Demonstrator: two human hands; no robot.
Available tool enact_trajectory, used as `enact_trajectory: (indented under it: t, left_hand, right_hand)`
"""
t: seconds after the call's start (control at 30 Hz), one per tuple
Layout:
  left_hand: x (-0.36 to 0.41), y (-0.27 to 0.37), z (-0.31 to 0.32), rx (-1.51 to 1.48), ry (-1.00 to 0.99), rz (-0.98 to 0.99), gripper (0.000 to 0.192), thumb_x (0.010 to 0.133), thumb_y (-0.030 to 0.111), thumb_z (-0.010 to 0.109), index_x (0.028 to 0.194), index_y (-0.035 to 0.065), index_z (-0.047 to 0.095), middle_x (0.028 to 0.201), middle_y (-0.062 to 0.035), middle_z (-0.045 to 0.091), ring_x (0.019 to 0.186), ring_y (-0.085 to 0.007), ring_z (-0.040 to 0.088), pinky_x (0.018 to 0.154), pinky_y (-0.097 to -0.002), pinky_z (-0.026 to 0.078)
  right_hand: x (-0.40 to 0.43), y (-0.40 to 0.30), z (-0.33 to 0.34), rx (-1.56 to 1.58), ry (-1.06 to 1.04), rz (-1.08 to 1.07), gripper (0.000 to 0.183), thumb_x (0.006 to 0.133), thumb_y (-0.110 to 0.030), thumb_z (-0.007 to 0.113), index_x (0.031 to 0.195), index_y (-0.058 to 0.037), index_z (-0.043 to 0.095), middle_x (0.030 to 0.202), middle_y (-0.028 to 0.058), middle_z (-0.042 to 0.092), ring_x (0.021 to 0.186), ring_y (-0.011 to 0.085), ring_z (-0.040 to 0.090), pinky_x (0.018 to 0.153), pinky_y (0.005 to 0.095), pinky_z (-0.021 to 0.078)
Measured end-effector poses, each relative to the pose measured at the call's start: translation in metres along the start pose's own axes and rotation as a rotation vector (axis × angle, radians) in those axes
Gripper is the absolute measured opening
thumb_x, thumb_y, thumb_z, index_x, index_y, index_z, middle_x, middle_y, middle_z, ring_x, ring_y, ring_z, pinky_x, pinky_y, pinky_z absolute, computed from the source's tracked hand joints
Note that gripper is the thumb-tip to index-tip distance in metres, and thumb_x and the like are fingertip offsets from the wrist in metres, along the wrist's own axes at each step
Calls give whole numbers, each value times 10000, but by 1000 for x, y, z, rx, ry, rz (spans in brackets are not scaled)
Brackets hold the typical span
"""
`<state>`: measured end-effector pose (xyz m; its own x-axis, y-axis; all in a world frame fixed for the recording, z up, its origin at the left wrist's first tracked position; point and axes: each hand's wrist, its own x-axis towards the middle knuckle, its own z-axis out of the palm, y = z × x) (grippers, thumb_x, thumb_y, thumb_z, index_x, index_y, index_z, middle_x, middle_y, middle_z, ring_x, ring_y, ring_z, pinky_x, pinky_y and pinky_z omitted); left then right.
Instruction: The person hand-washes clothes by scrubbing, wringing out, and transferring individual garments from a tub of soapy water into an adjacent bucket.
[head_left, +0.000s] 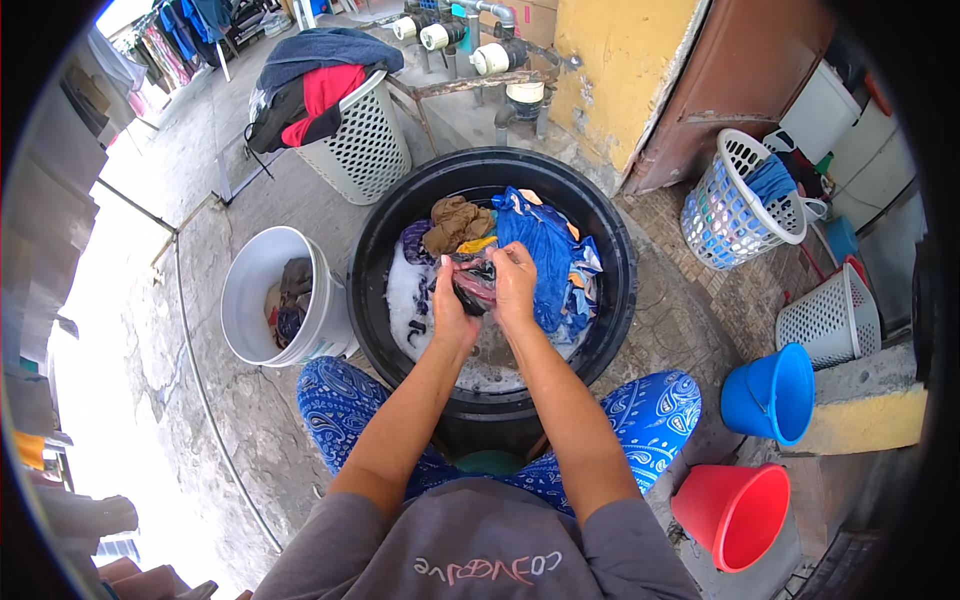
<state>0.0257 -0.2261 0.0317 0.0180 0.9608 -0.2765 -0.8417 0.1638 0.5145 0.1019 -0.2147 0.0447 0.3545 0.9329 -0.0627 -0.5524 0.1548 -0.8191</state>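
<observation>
Both my hands grip a wet dark cloth with reddish parts (475, 283) above a large round black plastic tub (616, 225). My left hand (452, 304) holds its left side and my right hand (514, 283) its right. Below them lies grey, sudsy water (495, 360), with white foam (405, 296) along the left. Soaking in the tub are a bunched brown cloth (459, 226), a blue garment (531, 259) at the right and a dark purple cloth (415, 241). A bit of yellow cloth (478, 244) shows just beyond my fingers.
Left of the tub stands a white bucket (244, 300) with dark clothes inside. A heaped laundry basket (367, 142) is beyond it, near pipes (499, 56). At right are a white basket (739, 202), a blue bucket (757, 394) and a red bucket (712, 502). A hose (196, 375) crosses the concrete.
</observation>
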Motion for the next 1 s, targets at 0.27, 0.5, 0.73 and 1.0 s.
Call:
enact_trajectory:
  t: [0.27,0.5,0.73,1.0]
  left_hand:
    - [-3,6,18,-130,86,-506,331,868,334,412,1108,117,483,1105,-92,527,1041,-220,500,895,-423,395]
    - [11,6,24,-5,67,-563,309,860,340,433,1072,127,501,1081,-83,540,1021,-215,511,882,-409,404]
    - [26,19,16,141,43,-636,285,850,348,457,1031,139,522,1053,-73,556,997,-209,524,868,-394,414]
    - [27,19,6,289,15,-706,259,839,357,485,984,152,546,1020,-62,575,969,-203,538,851,-376,426]
  right_hand:
    - [-4,-43,11,-1186,-436,-744,139,605,-176,595,642,-68,517,663,62,522,680,241,548,581,365,440]
    - [-18,-61,18,-1311,-760,-874,124,626,-224,574,644,-108,535,670,17,535,688,208,556,549,347,461]
    - [-24,-67,12,-1322,-1036,-969,124,637,-243,582,664,-127,546,673,5,545,687,197,562,520,346,467]
    - [-21,-60,1,-1303,-1272,-937,146,641,-246,591,694,-116,551,719,10,572,704,196,573,524,336,472]
